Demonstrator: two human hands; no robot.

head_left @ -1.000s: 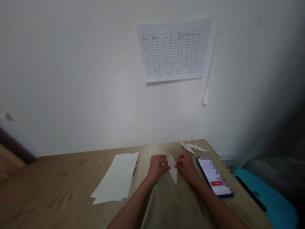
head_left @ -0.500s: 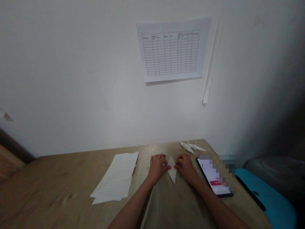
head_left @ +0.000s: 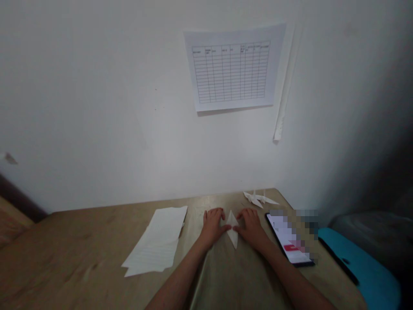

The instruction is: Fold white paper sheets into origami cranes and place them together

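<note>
My left hand (head_left: 212, 226), right hand (head_left: 251, 228) touching folded paper (head_left: 232, 230) from either side; paper stack (head_left: 155, 241) off left, phone (head_left: 287, 237) off right.

A wooden desk (head_left: 64, 254) holds a stack of loose white paper (head_left: 154, 241) on its left, folded paper cranes (head_left: 260, 199) at its far right corner, and a smartphone (head_left: 288, 239) at its right edge. A printed grid chart (head_left: 232, 69) hangs on the wall above the desk, and a teal cushion (head_left: 358, 262) lies just beyond its right edge.

Dim, soft light falls palest on the white wall (head_left: 161, 129), sinking into deep shadow at the right; the wide lens bows the edges, and pixel blocks blur the phone (head_left: 284, 230)
</note>
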